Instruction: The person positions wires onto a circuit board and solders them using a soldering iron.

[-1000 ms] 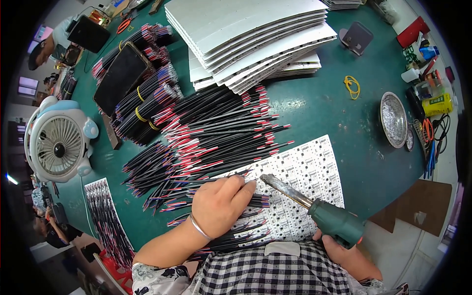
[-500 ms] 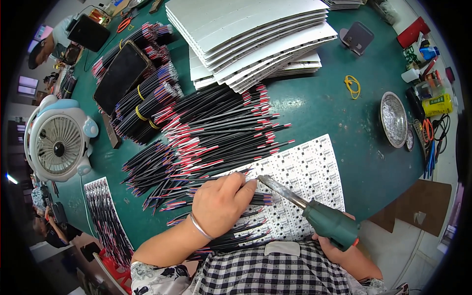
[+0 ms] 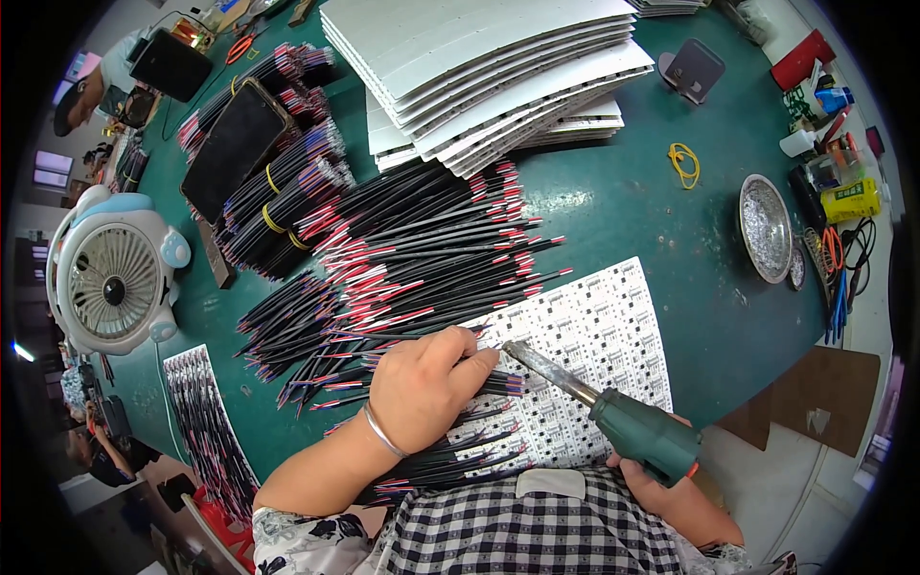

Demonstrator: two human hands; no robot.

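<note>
A white circuit board sheet (image 3: 613,335) lies in front of me, dotted with small dark components. My left hand (image 3: 426,388), with a silver bangle on its wrist, pinches a black wire (image 3: 470,331) with its tip over the sheet. My right hand (image 3: 652,479) grips the green handle of a soldering iron (image 3: 647,431). The iron's metal tip meets the sheet just right of my left fingertips; whether it touches the wire is too small to tell. Several black wires lie across the sheet's left and lower part. Loose black wires (image 3: 412,259) with red and white ends spread beyond it.
Stacked white panels (image 3: 479,57) stand at the back. Bundled wires and a dark phone (image 3: 240,149) are at back left, a white fan (image 3: 110,278) at far left. A metal bowl (image 3: 767,230) and a yellow band (image 3: 684,166) lie to the right.
My left hand has shifted very slightly left and up. The soldering iron's tip stays at nearly the same spot on the sheet.
</note>
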